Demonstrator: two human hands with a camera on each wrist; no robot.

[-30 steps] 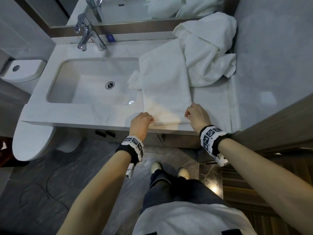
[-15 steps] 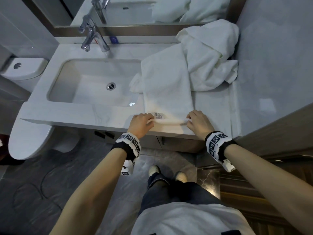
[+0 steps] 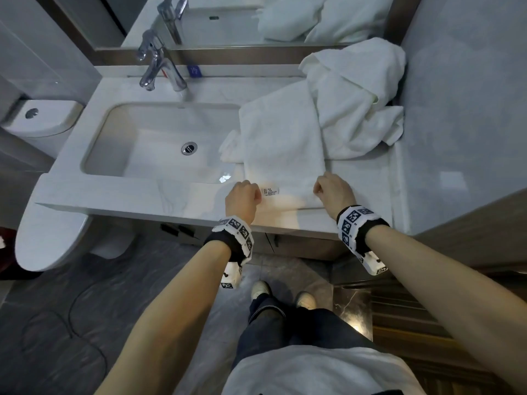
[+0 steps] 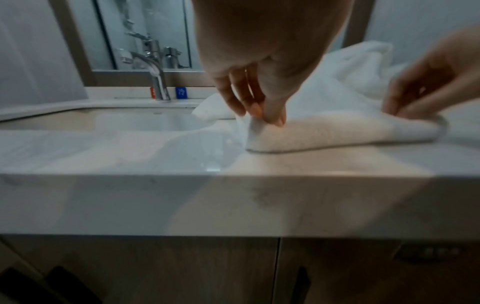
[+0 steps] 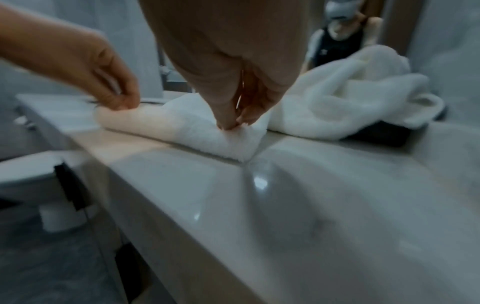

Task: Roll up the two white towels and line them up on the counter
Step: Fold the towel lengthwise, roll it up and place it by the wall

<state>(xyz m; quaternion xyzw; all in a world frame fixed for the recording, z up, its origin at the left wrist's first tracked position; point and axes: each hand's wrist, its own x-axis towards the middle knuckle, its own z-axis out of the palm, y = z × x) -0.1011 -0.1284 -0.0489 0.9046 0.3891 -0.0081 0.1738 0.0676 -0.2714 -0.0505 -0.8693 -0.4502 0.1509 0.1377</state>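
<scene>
Nearest me, my left hand (image 3: 243, 198) pinches the left end of the roll I have going on the folded towel (image 3: 281, 143), thumb and fingertips (image 4: 275, 120) nipped down into the cloth, and my right hand (image 3: 333, 192) does the same at the right end, fingers curled tight into the fold. Between my two hands sits the first fat turn of the roll, lying across the front strip of the counter (image 3: 171, 195) just back from its edge, with a little printed label (image 3: 270, 191) showing on top beside my left knuckles (too small for me to read). Past my hands the unrolled length of this towel runs flat away from me toward the wall, its left edge along the rim of the sink (image 3: 114, 121) with a bit of cloth drooping into the basin. Further back and to the right, the second white towel (image 3: 359, 89) lies in a crumpled heap in the corner, one flap overlapping the far end of the flat one. At the very back stand the chrome faucet (image 3: 159, 69) and the mirror (image 3: 256, 21).
</scene>
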